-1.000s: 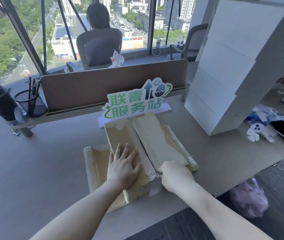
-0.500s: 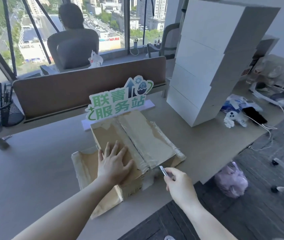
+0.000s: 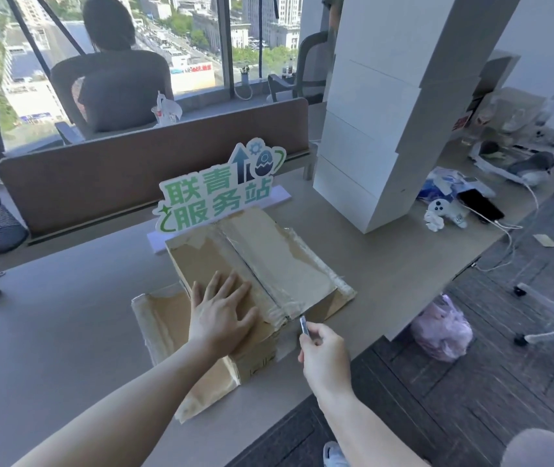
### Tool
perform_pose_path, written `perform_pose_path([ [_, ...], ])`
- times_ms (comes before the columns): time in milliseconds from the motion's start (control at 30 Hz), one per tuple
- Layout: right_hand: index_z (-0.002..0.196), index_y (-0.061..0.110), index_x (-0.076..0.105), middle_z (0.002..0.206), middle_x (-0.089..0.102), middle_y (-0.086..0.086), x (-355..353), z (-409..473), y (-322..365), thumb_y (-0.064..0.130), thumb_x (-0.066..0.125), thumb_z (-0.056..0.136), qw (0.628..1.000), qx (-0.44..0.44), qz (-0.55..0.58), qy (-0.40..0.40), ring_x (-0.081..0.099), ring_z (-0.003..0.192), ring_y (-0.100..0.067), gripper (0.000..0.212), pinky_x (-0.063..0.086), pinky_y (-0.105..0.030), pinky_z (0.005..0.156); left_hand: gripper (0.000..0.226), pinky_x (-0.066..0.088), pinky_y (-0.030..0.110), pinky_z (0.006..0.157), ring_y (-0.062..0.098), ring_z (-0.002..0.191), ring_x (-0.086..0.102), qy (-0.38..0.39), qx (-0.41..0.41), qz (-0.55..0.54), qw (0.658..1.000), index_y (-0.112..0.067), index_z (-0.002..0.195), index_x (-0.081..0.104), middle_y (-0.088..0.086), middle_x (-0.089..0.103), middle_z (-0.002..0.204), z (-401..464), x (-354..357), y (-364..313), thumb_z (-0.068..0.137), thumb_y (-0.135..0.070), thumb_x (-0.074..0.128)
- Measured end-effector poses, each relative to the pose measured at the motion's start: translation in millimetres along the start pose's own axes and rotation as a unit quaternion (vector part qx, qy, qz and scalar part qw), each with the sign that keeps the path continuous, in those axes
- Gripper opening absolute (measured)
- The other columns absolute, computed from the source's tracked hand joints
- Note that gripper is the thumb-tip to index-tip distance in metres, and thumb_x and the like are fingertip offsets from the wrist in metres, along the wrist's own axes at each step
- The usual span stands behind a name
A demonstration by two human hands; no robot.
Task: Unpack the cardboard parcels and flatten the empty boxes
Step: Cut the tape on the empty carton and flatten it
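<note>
Pressing your left hand (image 3: 220, 315) flat, fingers spread, on the taped box (image 3: 268, 264); your right hand (image 3: 324, 357) pinches a blade (image 3: 303, 324) at its seam.

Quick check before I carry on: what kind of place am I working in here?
Most likely a high-rise office: a shared desk with a divider panel, a person in an office chair beyond it, and city buildings far below the window.
</note>
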State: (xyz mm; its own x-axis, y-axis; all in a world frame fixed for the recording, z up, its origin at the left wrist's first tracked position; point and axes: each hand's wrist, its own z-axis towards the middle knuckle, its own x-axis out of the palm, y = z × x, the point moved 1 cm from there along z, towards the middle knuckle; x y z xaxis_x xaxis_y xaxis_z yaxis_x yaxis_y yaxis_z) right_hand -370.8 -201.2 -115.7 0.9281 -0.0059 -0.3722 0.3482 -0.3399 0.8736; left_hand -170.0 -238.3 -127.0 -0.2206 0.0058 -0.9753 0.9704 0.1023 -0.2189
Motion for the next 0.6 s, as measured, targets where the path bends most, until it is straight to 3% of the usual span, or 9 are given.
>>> perform_pose_path([
  [133, 0.101, 0.026, 0.066, 0.070, 0.064, -0.003, 13.8, -4.1, -2.4, 0.016, 0.052, 0.099, 0.999, 0.027, 0.041, -0.015, 0.050, 0.050, -0.010, 0.017, 0.040, -0.027, 0.051, 0.078, -0.004, 0.050, 0.119, 0.018, 0.150, 0.008, -0.009, -0.007, -0.009, 1.000, -0.044, 0.146, 0.038, -0.013, 0.023, 0.161, 1.0, 3.8, -1.7, 0.077, -0.070, 0.011],
  [467, 0.097, 0.026, 0.066, 0.066, 0.061, 0.004, 26.6, -15.5, -3.9, 0.014, 0.054, 0.096, 0.996, 0.051, 0.069, -0.003, 0.046, 0.046, -0.009, 0.017, 0.035, -0.026, 0.047, 0.075, -0.002, 0.051, 0.119, 0.017, 0.150, 0.011, -0.030, -0.009, -0.013, 0.999, -0.042, 0.143, 0.043, -0.013, 0.027, 0.159, 2.3, 7.0, -1.4, 0.079, -0.065, 0.012],
  [600, 0.098, 0.027, 0.064, 0.065, 0.061, -0.001, 37.7, -32.7, 0.0, 0.013, 0.055, 0.099, 0.994, 0.048, 0.058, 0.074, 0.046, 0.045, -0.007, 0.017, 0.035, -0.024, 0.044, 0.075, -0.004, 0.050, 0.119, 0.016, 0.150, 0.010, -0.029, -0.014, -0.019, 0.999, -0.042, 0.144, 0.042, -0.014, 0.025, 0.160, 3.8, 7.1, -4.3, 0.079, -0.065, 0.011],
])
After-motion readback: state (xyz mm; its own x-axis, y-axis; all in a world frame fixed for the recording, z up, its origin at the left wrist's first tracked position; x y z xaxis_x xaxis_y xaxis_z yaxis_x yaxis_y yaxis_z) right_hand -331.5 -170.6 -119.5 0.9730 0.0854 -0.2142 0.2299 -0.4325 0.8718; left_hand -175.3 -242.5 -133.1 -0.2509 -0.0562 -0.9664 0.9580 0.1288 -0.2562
